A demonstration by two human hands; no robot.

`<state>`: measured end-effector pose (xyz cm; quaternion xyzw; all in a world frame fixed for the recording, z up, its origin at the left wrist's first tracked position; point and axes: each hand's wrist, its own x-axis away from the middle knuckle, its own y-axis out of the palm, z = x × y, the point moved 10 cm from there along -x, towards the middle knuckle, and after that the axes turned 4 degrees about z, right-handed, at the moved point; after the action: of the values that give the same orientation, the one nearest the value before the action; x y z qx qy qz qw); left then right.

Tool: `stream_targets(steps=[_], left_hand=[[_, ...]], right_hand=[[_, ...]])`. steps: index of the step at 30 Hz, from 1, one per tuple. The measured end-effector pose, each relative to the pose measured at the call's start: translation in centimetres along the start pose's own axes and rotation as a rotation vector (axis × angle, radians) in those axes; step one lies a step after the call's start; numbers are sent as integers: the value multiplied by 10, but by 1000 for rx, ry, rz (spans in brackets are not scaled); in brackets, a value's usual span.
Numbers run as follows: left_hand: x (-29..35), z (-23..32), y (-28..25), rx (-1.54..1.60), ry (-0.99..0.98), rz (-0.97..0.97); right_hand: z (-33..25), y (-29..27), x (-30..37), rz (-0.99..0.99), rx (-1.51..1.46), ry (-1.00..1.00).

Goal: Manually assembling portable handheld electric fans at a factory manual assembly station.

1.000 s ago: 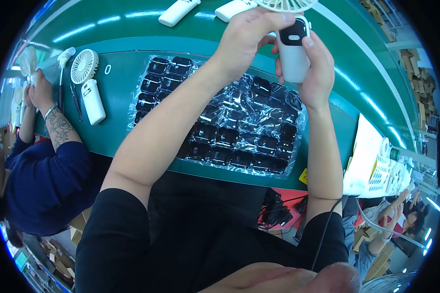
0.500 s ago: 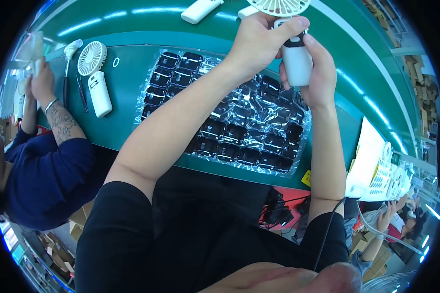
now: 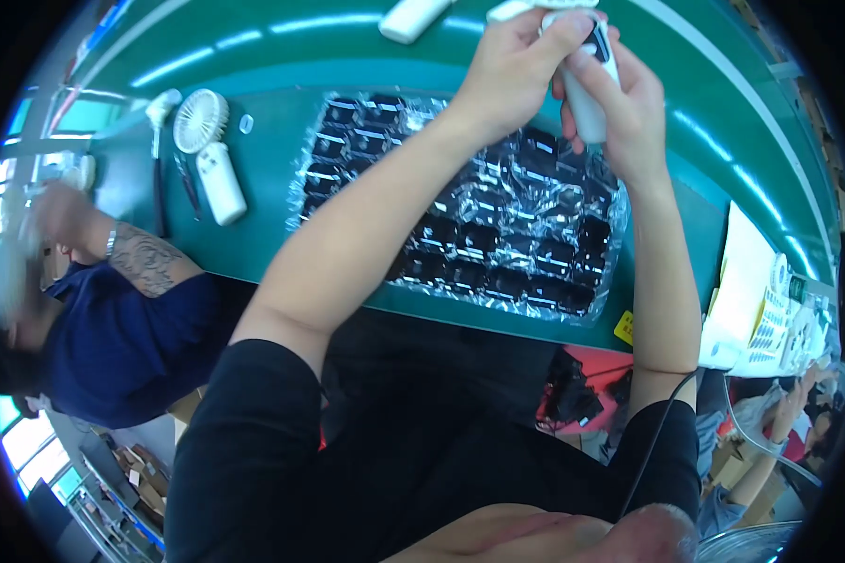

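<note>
A white handheld fan (image 3: 587, 105) with a black panel near its top is between my two hands, at the far edge of the view. My left hand (image 3: 521, 68) grips its upper part, thumb beside the black panel. Around the lower body wraps my right hand (image 3: 637, 108), its thumb pressing close to the panel. Only a sliver of the fan's head shows at the top border. Below my wrists, a clear plastic sheet (image 3: 302, 192) covers rows of glossy black parts (image 3: 432, 228) on the green bench.
Another white fan (image 3: 222, 188) lies at the left beside a small clear piece (image 3: 246, 124) and dark-handled tools (image 3: 159, 188). A white part (image 3: 411, 19) rests at the far side. A co-worker's tattooed arm (image 3: 150, 261) is at left; papers (image 3: 737, 281) lie at right.
The fan in my hands has tilted and moved up, taking most of its head out of view. My right thumb has come over to the panel. The co-worker's hands have moved lower.
</note>
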<state>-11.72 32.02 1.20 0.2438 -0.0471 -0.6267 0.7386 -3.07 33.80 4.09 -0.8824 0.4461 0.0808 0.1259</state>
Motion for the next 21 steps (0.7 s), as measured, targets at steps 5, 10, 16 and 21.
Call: stream_targets(steps=[5, 10, 16, 21], left_hand=[[2, 11, -11, -134, 50, 121], [4, 1, -14, -76, -105, 220], [4, -3, -14, -27, -88, 144], [-11, 5, -2, -157, 60, -27]], right_hand=[[29, 6, 1, -71, -312, 174], [45, 8, 5, -23, -191, 224], [34, 5, -5, -67, -193, 231], [26, -10, -9, -55, 65, 135]])
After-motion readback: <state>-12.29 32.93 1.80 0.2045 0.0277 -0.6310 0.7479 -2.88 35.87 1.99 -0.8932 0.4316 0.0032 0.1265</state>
